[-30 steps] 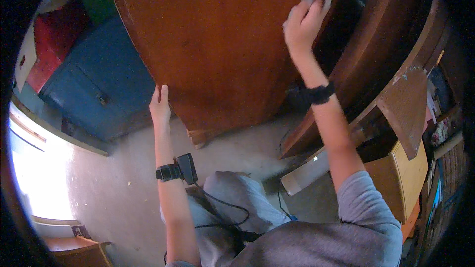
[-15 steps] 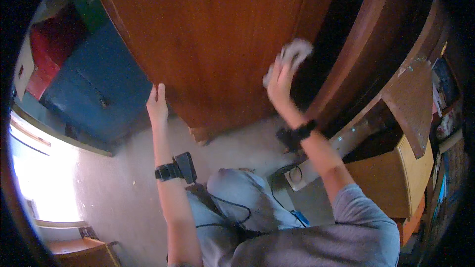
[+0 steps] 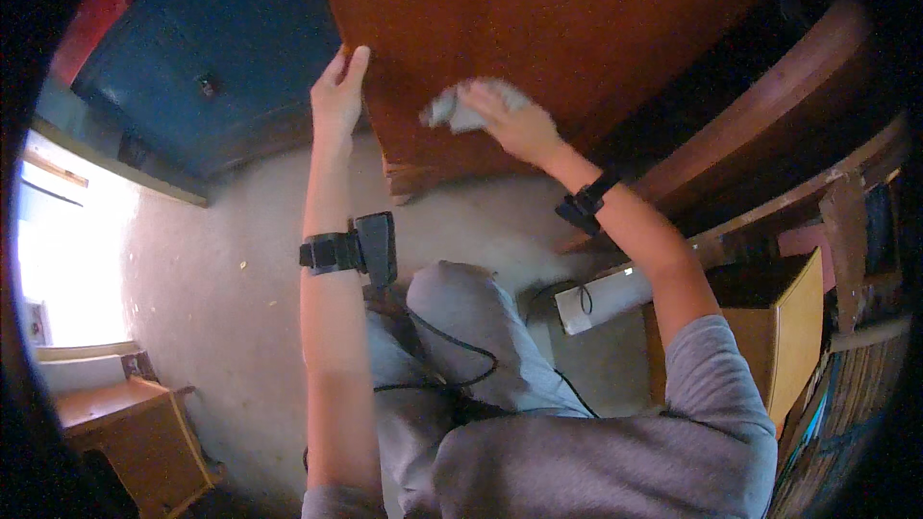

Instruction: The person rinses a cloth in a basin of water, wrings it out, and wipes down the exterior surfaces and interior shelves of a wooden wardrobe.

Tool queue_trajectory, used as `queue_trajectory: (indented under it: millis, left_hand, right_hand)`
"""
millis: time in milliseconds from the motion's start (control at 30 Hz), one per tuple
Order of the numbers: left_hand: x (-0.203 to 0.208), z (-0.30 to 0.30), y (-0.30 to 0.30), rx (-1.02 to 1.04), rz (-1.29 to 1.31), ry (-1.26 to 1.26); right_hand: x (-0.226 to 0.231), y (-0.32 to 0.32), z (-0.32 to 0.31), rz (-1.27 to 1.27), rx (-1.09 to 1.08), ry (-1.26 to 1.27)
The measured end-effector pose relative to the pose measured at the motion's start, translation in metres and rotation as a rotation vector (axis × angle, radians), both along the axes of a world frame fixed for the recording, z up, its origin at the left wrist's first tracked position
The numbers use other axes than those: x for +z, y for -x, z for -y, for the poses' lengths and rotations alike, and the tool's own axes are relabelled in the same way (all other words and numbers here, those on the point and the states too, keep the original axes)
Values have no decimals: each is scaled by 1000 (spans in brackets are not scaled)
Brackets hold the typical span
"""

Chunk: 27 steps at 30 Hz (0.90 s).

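A large reddish-brown wooden door (image 3: 577,19) stands in front of me, its lower corner over the floor. My left hand (image 3: 336,108) grips its left edge, the thumb on the near face and the fingers partly hidden. Low on the same face, my right hand (image 3: 527,133) holds a pale grey-white cloth (image 3: 442,111) against the wood. Its fingers lie over the cloth and are a little blurred. Each wrist wears a black strap; the left one carries a dark box-shaped device (image 3: 376,248).
A blue panel (image 3: 221,29) stands beyond the door at left, near a bright opening (image 3: 77,269). Dark wooden cabinet framing (image 3: 760,96) curves along the right. A white box with a cable (image 3: 601,303) and a light-wood cabinet (image 3: 798,327) are at lower right. A small wooden table (image 3: 115,404) stands lower left.
My right hand and the cloth have swept left and lower across the door, toward its left edge. The left hand still grips that edge. The whole view has shifted.
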<state>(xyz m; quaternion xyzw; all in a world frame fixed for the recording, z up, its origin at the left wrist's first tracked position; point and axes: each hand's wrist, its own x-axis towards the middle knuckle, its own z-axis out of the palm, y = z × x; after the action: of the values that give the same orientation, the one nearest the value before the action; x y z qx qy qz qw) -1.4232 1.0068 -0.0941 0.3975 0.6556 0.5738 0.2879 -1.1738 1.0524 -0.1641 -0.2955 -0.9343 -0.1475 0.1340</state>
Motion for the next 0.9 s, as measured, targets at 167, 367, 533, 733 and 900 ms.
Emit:
queue_trajectory:
  millis: [167,367,533,733,900]
  left_hand:
    - [-5,-2,2,-11,94,-15]
    - [-19,-8,6,-66,96,-104]
    - [-23,-8,13,-142,168,-195]
    - [-11,-5,11,-58,303,-250]
    - [-6,-7,11,-24,267,-287]
  right_hand:
    - [-8,-2,-8,9,250,159]
    - [166,37,-26,-586,110,-522]
    - [170,69,-19,-482,181,-719]
    - [93,98,-10,-261,190,-153]
    - [32,124,-12,-236,242,-444]
